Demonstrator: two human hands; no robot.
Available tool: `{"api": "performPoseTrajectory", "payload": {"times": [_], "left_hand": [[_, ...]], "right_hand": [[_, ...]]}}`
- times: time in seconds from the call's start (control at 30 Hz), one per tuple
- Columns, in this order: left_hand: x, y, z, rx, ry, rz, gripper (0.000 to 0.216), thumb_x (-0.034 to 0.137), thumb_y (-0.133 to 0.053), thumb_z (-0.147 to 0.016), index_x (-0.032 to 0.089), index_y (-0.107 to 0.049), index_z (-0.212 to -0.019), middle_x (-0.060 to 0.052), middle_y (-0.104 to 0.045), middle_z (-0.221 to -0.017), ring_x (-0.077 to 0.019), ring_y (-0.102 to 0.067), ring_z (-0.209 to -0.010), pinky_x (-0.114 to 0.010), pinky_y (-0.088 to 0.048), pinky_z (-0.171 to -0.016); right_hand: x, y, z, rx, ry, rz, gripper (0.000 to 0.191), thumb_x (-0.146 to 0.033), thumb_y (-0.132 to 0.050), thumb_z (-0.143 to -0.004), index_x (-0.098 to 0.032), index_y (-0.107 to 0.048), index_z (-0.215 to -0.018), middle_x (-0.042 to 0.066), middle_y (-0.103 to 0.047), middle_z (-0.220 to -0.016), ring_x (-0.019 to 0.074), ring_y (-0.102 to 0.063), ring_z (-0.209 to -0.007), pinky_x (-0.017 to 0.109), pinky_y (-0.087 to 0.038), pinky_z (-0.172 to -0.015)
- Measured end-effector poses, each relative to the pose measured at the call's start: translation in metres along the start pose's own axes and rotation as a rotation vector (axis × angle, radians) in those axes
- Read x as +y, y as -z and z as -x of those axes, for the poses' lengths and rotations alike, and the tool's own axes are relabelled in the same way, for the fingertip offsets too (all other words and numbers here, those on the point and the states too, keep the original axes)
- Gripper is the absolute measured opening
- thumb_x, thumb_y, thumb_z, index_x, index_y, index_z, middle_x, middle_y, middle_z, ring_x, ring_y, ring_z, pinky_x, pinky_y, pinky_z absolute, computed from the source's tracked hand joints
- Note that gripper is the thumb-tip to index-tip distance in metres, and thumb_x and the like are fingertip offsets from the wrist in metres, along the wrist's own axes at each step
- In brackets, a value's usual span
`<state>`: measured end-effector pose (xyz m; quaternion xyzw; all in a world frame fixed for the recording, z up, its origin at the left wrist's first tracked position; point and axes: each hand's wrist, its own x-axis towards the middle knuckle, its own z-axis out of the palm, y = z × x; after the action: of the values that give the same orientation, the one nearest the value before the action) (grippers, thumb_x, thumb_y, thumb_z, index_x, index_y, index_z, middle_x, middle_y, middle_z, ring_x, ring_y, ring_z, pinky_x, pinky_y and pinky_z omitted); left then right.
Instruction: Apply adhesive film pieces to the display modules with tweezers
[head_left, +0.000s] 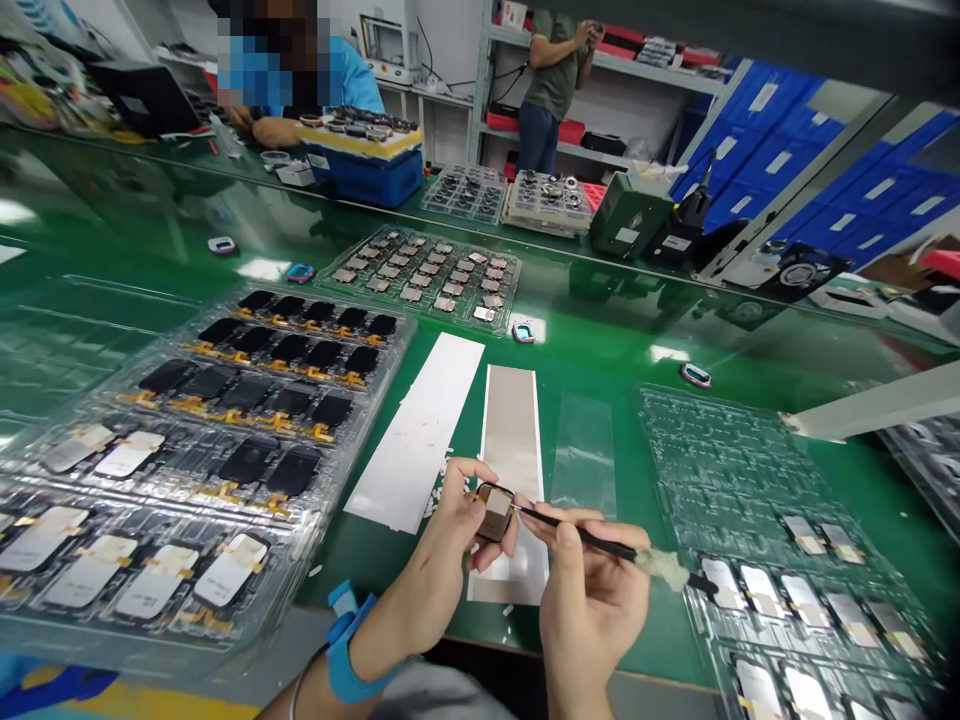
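My left hand [448,560] grips a small watch-sized display screen [495,512] by its edges, its back with a pale patch facing me. In my right hand [592,600] are black tweezers [604,542], with a whitish wad wrapped near their rear end. Their fine tip meets the right edge of the screen; I cannot tell whether it grips anything. Beneath my hands lies a greyish-brown strip with white borders [511,420]. A white sheet [424,430] lies to its left, with small white scraps [444,492] beside it.
On the left, a clear tray [300,540] carries several black and silver-backed screens. Another clear tray [675,440] at right holds more screens. A tray of small parts [427,265] sits farther back. Two people are beyond the bench, one in blue [360,80], one standing [551,75].
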<state>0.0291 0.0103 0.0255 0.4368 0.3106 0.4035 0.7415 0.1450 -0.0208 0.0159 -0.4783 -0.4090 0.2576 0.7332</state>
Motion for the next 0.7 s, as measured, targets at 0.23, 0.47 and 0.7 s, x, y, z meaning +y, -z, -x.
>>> {"api": "performPoseTrajectory", "payload": {"times": [0.23,0.47,0.7], "left_hand": [[-0.0004,-0.0029,0.0015,0.036,-0.038,-0.033,0.013,0.038,-0.034,-0.106,0.026,-0.037,-0.103,0.003,-0.051,-0.078,-0.0107,-0.043,-0.064,-0.022,-0.035,-0.061],[0.0023,-0.004,0.0026,0.062,-0.005,-0.071,0.014,0.039,-0.035,-0.105,0.025,-0.038,-0.103,0.002,-0.053,-0.08,-0.0111,-0.047,-0.068,-0.021,-0.039,-0.062],[-0.0014,-0.0026,0.003,0.06,-0.017,-0.063,0.014,0.039,-0.033,-0.106,0.026,-0.038,-0.105,0.002,-0.053,-0.083,-0.0094,-0.047,-0.07,-0.019,-0.038,-0.061]], "right_hand": [[0.0016,0.0017,0.0019,-0.029,0.009,-0.003,0.014,-0.014,-0.053,-0.095,-0.025,-0.046,-0.098,0.004,-0.069,-0.089,0.0216,-0.073,-0.088,0.04,-0.066,-0.072],[0.0015,-0.001,0.0025,-0.002,0.029,0.021,0.013,-0.016,-0.054,-0.095,-0.025,-0.045,-0.098,0.003,-0.068,-0.087,0.0218,-0.074,-0.087,0.041,-0.066,-0.072],[0.0002,-0.0008,0.0026,-0.009,0.017,0.002,0.014,-0.014,-0.053,-0.096,-0.026,-0.045,-0.097,0.002,-0.068,-0.087,0.021,-0.073,-0.087,0.041,-0.065,-0.074]]}}
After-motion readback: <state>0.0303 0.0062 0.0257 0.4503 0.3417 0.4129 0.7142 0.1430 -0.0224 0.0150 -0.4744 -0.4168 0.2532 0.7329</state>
